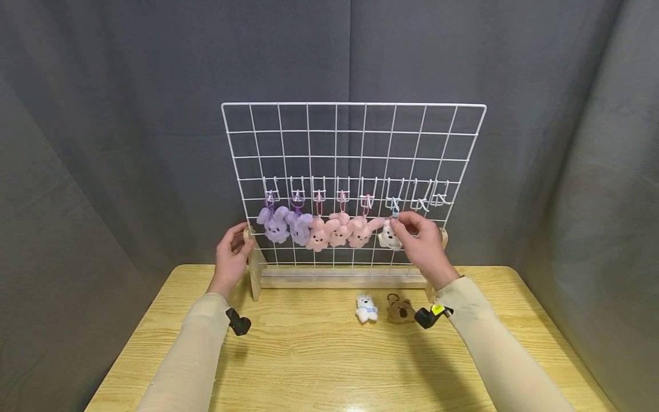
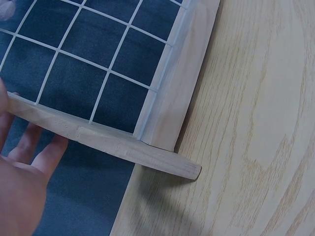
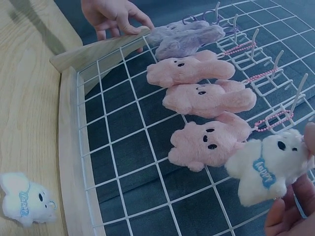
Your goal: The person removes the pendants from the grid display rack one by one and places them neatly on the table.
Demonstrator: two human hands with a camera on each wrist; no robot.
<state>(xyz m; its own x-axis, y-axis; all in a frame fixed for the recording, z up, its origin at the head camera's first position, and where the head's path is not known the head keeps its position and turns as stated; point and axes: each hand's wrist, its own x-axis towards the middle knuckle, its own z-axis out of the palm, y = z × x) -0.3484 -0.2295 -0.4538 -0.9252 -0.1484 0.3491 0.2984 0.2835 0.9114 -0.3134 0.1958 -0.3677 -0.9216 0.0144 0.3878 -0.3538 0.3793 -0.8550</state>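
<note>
In the head view my right hand (image 1: 424,243) pinches a white plush dog keychain (image 1: 389,236) against the white wire grid rack (image 1: 322,260). The keychain's light-blue loop (image 1: 394,206) is at a hook; whether it hangs there freely I cannot tell. Blue lettering marks the plush (image 3: 266,169) in the right wrist view. My left hand (image 1: 231,257) grips the rack's wooden side post (image 2: 98,137), with fingers behind it. Two purple plush keychains (image 1: 275,224) and three pink plush keychains (image 1: 318,233) hang on hooks to the left of the white one.
On the table (image 1: 309,355), before the rack's wooden base bar (image 1: 340,281), lie another white plush keychain (image 1: 366,309) and a brown plush keychain (image 1: 400,310). Bare hooks (image 1: 439,198) sit at the rack's right. Grey curtain (image 1: 288,51) hangs behind.
</note>
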